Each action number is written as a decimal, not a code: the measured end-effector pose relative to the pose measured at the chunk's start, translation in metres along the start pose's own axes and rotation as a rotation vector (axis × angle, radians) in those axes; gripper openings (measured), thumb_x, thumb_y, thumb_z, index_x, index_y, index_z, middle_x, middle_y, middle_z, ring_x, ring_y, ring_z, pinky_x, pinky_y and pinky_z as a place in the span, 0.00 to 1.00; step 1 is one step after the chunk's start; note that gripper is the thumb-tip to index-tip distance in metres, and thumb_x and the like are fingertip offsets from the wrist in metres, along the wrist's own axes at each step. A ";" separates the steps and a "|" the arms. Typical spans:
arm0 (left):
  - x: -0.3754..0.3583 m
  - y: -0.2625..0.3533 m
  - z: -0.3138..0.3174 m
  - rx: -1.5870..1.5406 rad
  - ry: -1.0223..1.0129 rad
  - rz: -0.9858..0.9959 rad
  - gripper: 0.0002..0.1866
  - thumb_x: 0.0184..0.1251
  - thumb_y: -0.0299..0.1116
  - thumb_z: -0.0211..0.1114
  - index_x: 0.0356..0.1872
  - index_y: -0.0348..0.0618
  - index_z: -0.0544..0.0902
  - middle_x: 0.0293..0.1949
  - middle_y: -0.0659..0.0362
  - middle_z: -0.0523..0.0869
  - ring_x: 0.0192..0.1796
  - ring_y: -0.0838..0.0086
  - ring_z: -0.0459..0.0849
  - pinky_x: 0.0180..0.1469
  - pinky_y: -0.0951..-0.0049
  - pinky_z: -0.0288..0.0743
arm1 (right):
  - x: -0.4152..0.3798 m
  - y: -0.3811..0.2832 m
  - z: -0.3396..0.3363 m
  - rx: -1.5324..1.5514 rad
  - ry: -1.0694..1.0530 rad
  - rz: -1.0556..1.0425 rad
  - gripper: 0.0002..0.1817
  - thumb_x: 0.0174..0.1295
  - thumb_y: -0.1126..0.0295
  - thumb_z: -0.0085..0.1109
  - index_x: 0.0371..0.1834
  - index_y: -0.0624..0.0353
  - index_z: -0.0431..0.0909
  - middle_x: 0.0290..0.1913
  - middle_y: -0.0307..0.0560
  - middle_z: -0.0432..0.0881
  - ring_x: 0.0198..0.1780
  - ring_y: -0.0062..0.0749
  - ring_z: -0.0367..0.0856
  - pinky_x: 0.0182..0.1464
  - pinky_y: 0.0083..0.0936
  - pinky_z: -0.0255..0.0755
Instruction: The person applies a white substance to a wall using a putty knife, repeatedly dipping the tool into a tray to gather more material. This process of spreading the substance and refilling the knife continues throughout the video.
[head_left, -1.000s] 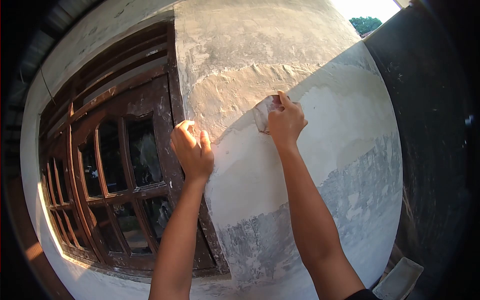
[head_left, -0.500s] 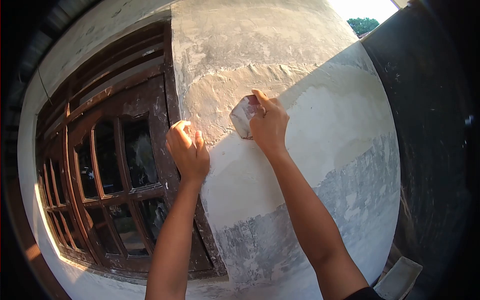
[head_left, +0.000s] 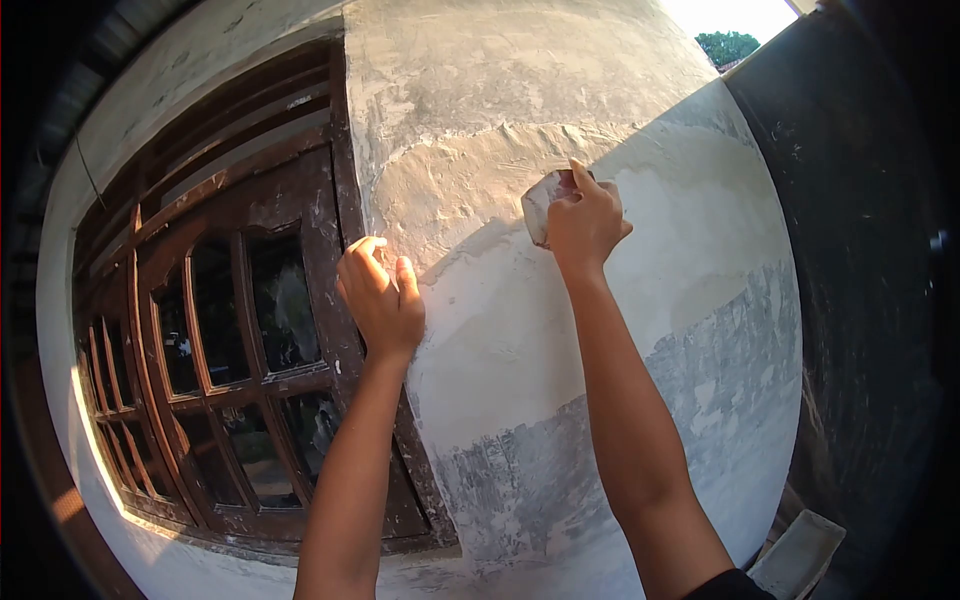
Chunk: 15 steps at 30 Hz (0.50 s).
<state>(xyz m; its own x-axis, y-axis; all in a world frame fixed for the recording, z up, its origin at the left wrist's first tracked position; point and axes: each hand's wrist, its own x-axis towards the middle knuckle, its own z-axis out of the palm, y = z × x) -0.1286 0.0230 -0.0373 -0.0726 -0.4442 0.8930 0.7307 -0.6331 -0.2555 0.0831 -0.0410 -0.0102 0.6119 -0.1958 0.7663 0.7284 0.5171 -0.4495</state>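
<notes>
High on the wall, my right hand (head_left: 590, 228) is closed around a flat plaster scraper (head_left: 541, 207) with a whitish smeared face and a dark red patch. The index finger stretches along its back, and the blade lies at the wet plaster (head_left: 470, 190). Beside the window frame, my left hand (head_left: 382, 305) rests against the wall edge, its fingers loosely bent and the thumb standing apart. Nothing shows in it. Lumpy, sunlit plaster fills the area between the hands and above them, while smoother pale plaster (head_left: 660, 240) spreads below and to the right.
A brown wooden window (head_left: 215, 395) with glass panes and a projecting frame takes up the left side. Grey, patchy wall (head_left: 520, 490) lies lower down. To the right stands a dark panel (head_left: 870, 250). A pale trough-like container (head_left: 800, 555) sits at the bottom right.
My right hand has slid the scraper to the right and slightly upward across the plaster. My left hand has stayed nearly in place by the window frame.
</notes>
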 end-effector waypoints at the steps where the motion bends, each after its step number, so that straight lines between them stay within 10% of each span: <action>1: 0.001 0.000 0.000 -0.007 -0.002 -0.005 0.17 0.60 0.33 0.58 0.49 0.38 0.71 0.49 0.49 0.75 0.54 0.53 0.72 0.57 0.55 0.61 | -0.004 -0.002 0.003 0.001 -0.001 -0.001 0.24 0.53 0.77 0.54 0.55 0.46 0.82 0.44 0.43 0.81 0.49 0.34 0.78 0.56 0.37 0.57; 15: -0.001 0.003 0.000 -0.011 -0.011 -0.022 0.17 0.60 0.32 0.58 0.49 0.39 0.71 0.49 0.49 0.75 0.54 0.54 0.72 0.57 0.55 0.61 | -0.040 -0.010 0.014 0.049 -0.186 -0.204 0.22 0.56 0.78 0.51 0.54 0.49 0.83 0.43 0.46 0.81 0.48 0.36 0.78 0.54 0.37 0.59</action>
<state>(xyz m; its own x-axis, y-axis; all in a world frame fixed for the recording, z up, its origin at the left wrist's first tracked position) -0.1265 0.0214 -0.0386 -0.0817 -0.4231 0.9024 0.7215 -0.6497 -0.2393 0.0470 -0.0265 -0.0300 0.3838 -0.1457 0.9118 0.8120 0.5235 -0.2581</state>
